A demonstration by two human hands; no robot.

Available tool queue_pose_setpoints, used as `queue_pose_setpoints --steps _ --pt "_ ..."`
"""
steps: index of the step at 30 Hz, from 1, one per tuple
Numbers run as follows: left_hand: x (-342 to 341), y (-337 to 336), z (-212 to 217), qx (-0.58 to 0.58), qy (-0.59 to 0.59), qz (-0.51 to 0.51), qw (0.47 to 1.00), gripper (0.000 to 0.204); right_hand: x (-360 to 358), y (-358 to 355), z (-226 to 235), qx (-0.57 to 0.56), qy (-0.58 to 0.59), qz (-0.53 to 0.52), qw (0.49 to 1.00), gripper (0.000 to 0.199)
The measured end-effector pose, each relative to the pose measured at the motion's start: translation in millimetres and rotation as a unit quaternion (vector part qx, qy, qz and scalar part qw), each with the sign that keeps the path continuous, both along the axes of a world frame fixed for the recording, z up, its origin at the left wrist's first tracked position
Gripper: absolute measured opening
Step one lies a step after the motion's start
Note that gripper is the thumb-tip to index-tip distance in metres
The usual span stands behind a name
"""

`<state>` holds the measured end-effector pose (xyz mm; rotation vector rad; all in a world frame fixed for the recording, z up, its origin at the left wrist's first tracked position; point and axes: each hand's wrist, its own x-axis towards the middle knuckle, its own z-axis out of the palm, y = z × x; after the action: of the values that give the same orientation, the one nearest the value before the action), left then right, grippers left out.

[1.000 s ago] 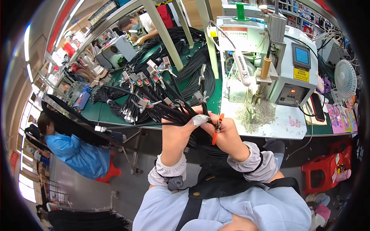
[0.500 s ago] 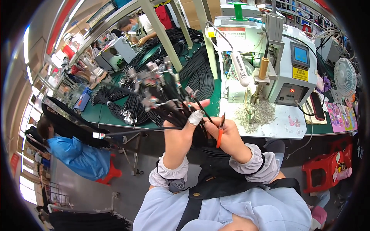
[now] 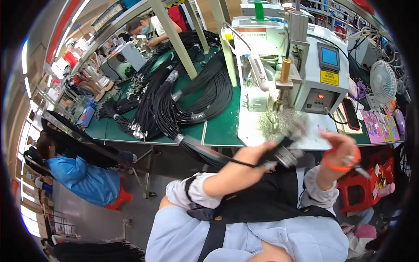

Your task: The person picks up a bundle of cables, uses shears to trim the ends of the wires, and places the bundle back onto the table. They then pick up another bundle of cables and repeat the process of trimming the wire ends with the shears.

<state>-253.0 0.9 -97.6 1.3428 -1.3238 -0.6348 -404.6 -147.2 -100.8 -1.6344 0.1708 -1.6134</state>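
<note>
My left hand (image 3: 258, 158) is closed round a bundle of black cables, held in front of my body near the bench edge. Metal connector ends (image 3: 288, 156) stick out past its fingers on the right, smeared by motion. The cables trail left toward a large tied coil of black cables (image 3: 168, 114) on the green bench. Apart from the bundle, my right hand (image 3: 340, 150) is raised at the right. Around its fingers runs the orange handle of small snips (image 3: 345, 165), whose metal tip points down and to the right.
A bench press machine (image 3: 283, 74) stands ahead on a white board littered with metal scraps. Beside it are a control box (image 3: 322, 78), a phone (image 3: 350, 114) and a white fan (image 3: 383, 81). A red stool (image 3: 355, 194) is at right. Co-workers (image 3: 83, 174) sit left and far left.
Both hands have moved right and apart. The left hand has swung the connector ends from over the coils toward the machine side. The right hand has left the bundle, still with the snips.
</note>
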Motion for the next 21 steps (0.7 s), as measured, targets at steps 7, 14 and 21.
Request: queue_pose_setpoints --steps 7,14,21 --pt "-79 -32 -49 0.140 -0.346 -0.214 0.903 0.037 -139 -67 -39 0.215 -0.211 -0.225 0.926 0.037" --pt "-29 -47 -70 0.144 -0.020 -0.106 0.984 0.040 -81 -30 -36 0.033 0.102 -0.025 0.994 0.061" --pt "-21 -37 -94 0.077 -0.064 -0.057 0.993 0.027 -17 -4 -24 -0.401 0.402 0.048 0.822 0.059"
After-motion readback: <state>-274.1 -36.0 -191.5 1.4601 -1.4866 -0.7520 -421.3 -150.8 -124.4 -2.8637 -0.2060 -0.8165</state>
